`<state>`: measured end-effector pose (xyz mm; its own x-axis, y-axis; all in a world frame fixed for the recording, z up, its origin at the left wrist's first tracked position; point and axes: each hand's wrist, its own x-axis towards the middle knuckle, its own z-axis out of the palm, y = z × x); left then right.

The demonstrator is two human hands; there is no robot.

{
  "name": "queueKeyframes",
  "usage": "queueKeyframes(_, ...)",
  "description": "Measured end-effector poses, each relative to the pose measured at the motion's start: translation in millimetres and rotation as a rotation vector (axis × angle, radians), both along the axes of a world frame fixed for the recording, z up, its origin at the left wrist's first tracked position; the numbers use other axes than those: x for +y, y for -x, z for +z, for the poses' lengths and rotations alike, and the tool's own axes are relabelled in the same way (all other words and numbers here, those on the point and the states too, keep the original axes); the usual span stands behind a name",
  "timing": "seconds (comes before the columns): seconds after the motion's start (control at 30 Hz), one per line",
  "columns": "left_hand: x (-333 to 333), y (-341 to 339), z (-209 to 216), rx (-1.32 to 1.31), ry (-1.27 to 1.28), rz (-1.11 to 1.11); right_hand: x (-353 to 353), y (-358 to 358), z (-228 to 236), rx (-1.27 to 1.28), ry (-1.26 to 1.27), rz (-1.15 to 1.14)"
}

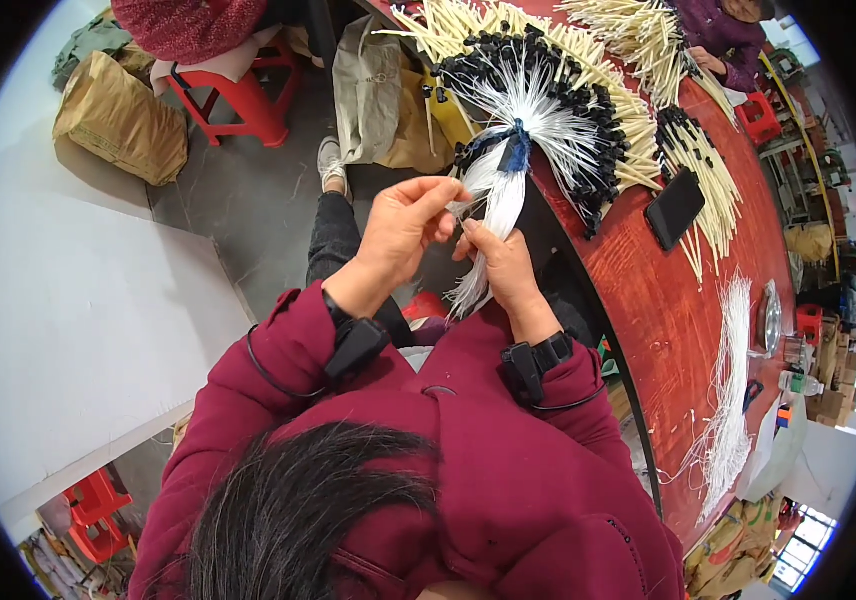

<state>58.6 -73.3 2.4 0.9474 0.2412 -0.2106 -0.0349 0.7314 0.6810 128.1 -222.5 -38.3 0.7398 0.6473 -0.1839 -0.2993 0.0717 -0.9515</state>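
A thick bundle of white strands (504,205) hangs over the table's near edge, a blue cloth tie (517,148) wrapped around it. Beyond the tie the strands fan out toward many pale yellow sticks with black ends (638,140). My left hand (403,232) is closed in a pinch at the left side of the bundle, with what looks like a thin white strand at its fingertips. Just right of and below it, my right hand (506,262) is closed on strands of the bundle, thumb on top. The fingers' undersides are hidden.
A red table (638,290) curves along the right. On it lie a black phone (675,208) and a loose bunch of white strands (733,390). A red stool (248,95) and a brown sack (120,118) stand at far left. Another person's hand (710,62) is across the table.
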Motion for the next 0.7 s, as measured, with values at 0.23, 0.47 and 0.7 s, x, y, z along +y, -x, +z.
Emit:
queueKeyframes(0.23,32,18,-38,-0.039,-1.278,0.158,-1,-2,1,0.053,-0.020,0.024)
queueKeyframes(0.47,25,30,-43,-0.241,-1.820,-0.008,0,-1,3,0.095,-0.021,0.030)
queueKeyframes(0.7,21,31,-46,0.096,-1.023,-0.161,-1,-5,1,0.091,-0.031,0.070)
